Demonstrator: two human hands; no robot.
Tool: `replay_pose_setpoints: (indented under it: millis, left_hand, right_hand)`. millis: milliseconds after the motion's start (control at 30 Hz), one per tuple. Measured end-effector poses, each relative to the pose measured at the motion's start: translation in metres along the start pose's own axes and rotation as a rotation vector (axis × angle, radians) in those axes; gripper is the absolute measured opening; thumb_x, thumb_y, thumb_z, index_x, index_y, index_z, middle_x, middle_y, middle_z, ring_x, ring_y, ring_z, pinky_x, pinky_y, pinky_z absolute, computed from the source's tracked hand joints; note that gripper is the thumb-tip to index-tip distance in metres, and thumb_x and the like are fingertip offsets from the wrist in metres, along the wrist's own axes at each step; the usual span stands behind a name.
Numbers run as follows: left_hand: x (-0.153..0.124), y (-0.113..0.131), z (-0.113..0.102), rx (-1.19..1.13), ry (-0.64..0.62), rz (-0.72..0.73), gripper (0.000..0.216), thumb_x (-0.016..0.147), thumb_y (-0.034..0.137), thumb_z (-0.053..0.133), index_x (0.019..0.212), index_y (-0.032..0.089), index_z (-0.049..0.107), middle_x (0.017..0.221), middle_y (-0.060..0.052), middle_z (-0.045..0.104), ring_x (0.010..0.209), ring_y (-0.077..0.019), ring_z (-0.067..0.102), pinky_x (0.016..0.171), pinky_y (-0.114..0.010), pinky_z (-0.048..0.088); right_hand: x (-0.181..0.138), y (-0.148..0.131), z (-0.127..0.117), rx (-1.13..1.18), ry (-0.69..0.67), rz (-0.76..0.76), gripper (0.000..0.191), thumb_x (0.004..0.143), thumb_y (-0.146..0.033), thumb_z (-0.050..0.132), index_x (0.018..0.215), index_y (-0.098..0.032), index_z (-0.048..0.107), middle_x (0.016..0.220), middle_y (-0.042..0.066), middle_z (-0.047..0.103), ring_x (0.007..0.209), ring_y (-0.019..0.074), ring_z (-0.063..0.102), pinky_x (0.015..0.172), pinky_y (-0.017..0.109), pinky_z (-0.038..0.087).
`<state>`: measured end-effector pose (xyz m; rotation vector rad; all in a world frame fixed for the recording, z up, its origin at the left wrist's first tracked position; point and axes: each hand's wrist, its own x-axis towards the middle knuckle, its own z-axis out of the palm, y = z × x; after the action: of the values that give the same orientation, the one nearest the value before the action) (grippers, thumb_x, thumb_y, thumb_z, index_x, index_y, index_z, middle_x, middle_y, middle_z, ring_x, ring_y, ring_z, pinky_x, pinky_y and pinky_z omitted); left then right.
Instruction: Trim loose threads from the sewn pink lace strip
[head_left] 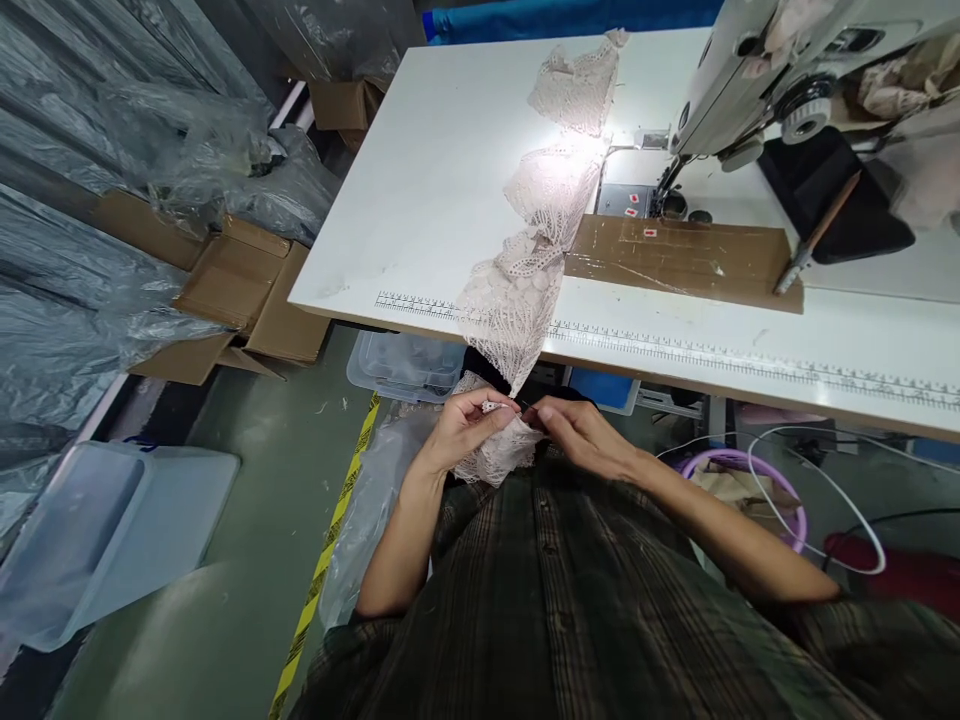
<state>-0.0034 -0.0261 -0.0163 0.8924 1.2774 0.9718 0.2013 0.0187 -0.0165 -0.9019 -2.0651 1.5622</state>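
Note:
A long strip of pale pink lace (pixel 536 225) runs from the white sewing table (pixel 420 200) down over its front edge into my lap. My left hand (pixel 465 425) is closed, pinching the lace's lower end below the table edge. My right hand (pixel 581 430) is also closed beside it, fingers pinched on the same lace end, with a thin dark tool or thread between the fingertips that I cannot make out. The two hands nearly touch.
An industrial sewing machine (pixel 795 70) stands at the table's back right, with a brown cardboard sheet (pixel 682 260) before it. Cardboard boxes (pixel 247 290), plastic sheeting and clear bins (pixel 112 530) fill the floor at left. A purple basin (pixel 757 500) sits under the table at right.

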Motion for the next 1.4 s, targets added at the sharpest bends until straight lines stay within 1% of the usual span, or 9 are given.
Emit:
replay_pose_setpoints:
  millis: [100,333,467,767,900,1033,1133,1267,1400]
  left_hand:
    - [-0.001,0.003,0.001,0.014,0.006,0.004,0.03,0.072,0.043,0.079,0.083,0.015,0.074,0.083,-0.005,0.073,0.072,-0.0151,0.061,0.066,-0.025,0.045]
    - [-0.001,0.005,0.003,0.028,0.041,0.011,0.027,0.072,0.041,0.079,0.079,0.016,0.074,0.08,-0.003,0.071,0.071,-0.0136,0.061,0.067,-0.024,0.046]
    - [-0.002,0.007,0.003,0.027,0.058,-0.005,0.027,0.072,0.041,0.079,0.079,0.015,0.073,0.081,-0.004,0.071,0.072,-0.0139,0.061,0.068,-0.024,0.046]
    - [-0.003,0.011,0.005,0.026,0.041,-0.058,0.029,0.071,0.041,0.078,0.074,0.014,0.068,0.061,0.002,0.058,0.052,-0.0071,0.046,0.05,-0.019,0.035]
    - [-0.004,0.01,0.003,0.054,0.051,-0.067,0.029,0.072,0.041,0.078,0.076,0.014,0.069,0.065,0.001,0.061,0.055,-0.0077,0.05,0.052,-0.019,0.037]
    - [-0.005,0.007,-0.003,0.116,0.047,-0.066,0.032,0.073,0.045,0.075,0.079,0.014,0.07,0.075,-0.003,0.069,0.065,-0.0132,0.06,0.061,-0.022,0.047]
    - [0.0,-0.003,-0.013,0.273,0.118,-0.015,0.032,0.079,0.047,0.069,0.087,0.016,0.072,0.086,-0.005,0.072,0.08,-0.0194,0.067,0.074,-0.028,0.052]
    - [0.01,-0.03,-0.033,0.648,0.322,0.094,0.048,0.08,0.046,0.068,0.119,0.019,0.064,0.122,-0.011,0.065,0.119,-0.0281,0.058,0.104,-0.041,0.044]
    - [0.013,-0.063,-0.05,0.775,0.39,-0.037,0.094,0.064,0.048,0.081,0.142,0.013,0.042,0.148,-0.021,0.042,0.142,-0.0357,0.035,0.115,-0.048,0.031]
  right_hand:
    - [0.009,0.0,-0.001,0.016,-0.005,0.04,0.052,0.102,-0.051,0.025,0.076,-0.017,0.055,0.065,-0.001,0.051,0.06,0.0123,0.046,0.06,0.026,0.036]
    - [0.024,0.002,0.008,-0.032,0.051,0.043,0.054,0.099,-0.058,0.03,0.068,-0.019,0.051,0.06,-0.002,0.05,0.055,0.0111,0.043,0.058,0.026,0.031]
    - [0.02,0.004,0.008,-0.038,0.054,0.064,0.051,0.1,-0.054,0.029,0.078,-0.018,0.057,0.062,-0.002,0.053,0.057,0.012,0.045,0.059,0.026,0.032]
    - [0.025,0.006,0.013,-0.288,0.05,0.037,0.045,0.1,-0.049,0.034,0.068,-0.02,0.049,0.059,-0.002,0.045,0.053,0.012,0.037,0.056,0.028,0.024]
    - [0.023,0.011,0.017,-0.126,0.065,0.059,0.046,0.1,-0.053,0.029,0.07,-0.021,0.044,0.063,-0.003,0.043,0.057,0.0116,0.038,0.058,0.026,0.028]
    - [0.016,0.017,0.025,0.137,-0.081,0.048,0.039,0.095,-0.055,0.044,0.077,-0.021,0.043,0.067,-0.005,0.04,0.06,0.0104,0.038,0.056,0.024,0.032]
    - [0.014,0.026,0.035,0.152,-0.178,0.08,0.034,0.088,-0.048,0.058,0.076,-0.021,0.041,0.064,-0.007,0.038,0.056,0.009,0.035,0.053,0.023,0.03]
    - [0.018,0.043,0.042,-0.128,-0.133,0.16,0.027,0.088,-0.041,0.06,0.078,-0.021,0.045,0.064,-0.006,0.045,0.054,0.0098,0.039,0.054,0.024,0.03]
    - [0.02,0.058,0.036,-0.405,0.005,0.15,0.022,0.089,-0.038,0.059,0.08,-0.02,0.05,0.081,0.003,0.057,0.065,0.0138,0.05,0.06,0.026,0.035]
